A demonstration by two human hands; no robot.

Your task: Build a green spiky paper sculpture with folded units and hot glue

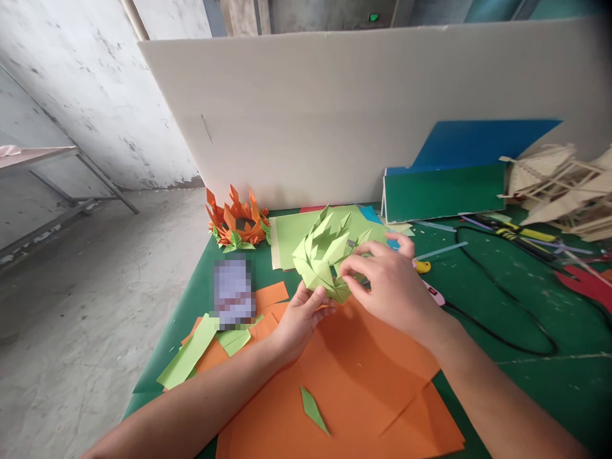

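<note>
A light green origami crown (pixel 318 255), folded into pointed paper petals, is held above the table. My left hand (pixel 303 319) grips its lower edge, thumb in front and fingers beneath. At the crown's right side, my right hand (pixel 385 280) pinches with thumb and index finger against the paper; the other fingers are raised. Part of the crown's right side is hidden behind that hand. Below them lie large orange paper sheets (pixel 344 382), with a small green folded paper piece (pixel 314 410) on top.
An orange origami crown (pixel 239 220) stands at the back left. Nearby are a blurred-out item (pixel 234 290) and loose green strips (pixel 191 350). Green sheets (pixel 284 239) lie behind my hands. A black cable (pixel 507 347), tools and a wooden model (pixel 564 188) occupy the right, before a white board (pixel 310 115).
</note>
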